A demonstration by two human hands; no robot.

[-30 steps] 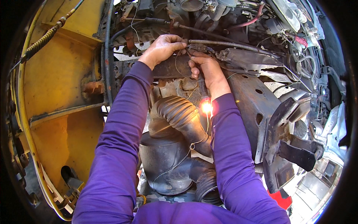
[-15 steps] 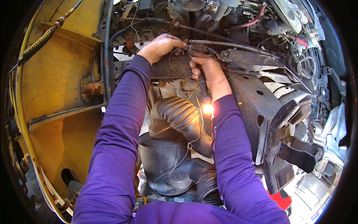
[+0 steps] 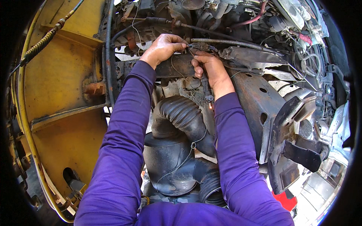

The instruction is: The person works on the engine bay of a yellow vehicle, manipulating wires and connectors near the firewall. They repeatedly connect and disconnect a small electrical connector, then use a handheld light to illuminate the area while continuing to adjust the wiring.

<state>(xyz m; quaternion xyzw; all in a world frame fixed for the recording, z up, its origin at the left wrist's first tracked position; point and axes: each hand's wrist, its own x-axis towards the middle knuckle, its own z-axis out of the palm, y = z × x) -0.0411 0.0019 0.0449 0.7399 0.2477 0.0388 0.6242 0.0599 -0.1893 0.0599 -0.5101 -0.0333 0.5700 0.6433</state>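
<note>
My left hand (image 3: 161, 49) is closed in a pinch on a thin wire (image 3: 172, 64), whose slack hangs below the fingertips. Close beside it, my right hand (image 3: 213, 71) has its fingers curled, with thumb and forefinger against a dark wiring connector (image 3: 203, 46). What lies between the fingertips is partly hidden. Below the curled right fingers hangs a dark bulb holder (image 3: 206, 89). At its lower end a small bulb (image 3: 210, 106) gives a faint orange glow.
A black ribbed air hose (image 3: 181, 113) bends over a round dark canister (image 3: 167, 165) between my forearms. On the left stands a yellow metal panel (image 3: 68, 83). A rusty frame rail (image 3: 252, 101) and a dark bracket (image 3: 298, 150) are at right. Engine parts and hoses fill the far side.
The bulb below my right hand has gone from a bright glare to a faint glow. My hands have barely shifted.
</note>
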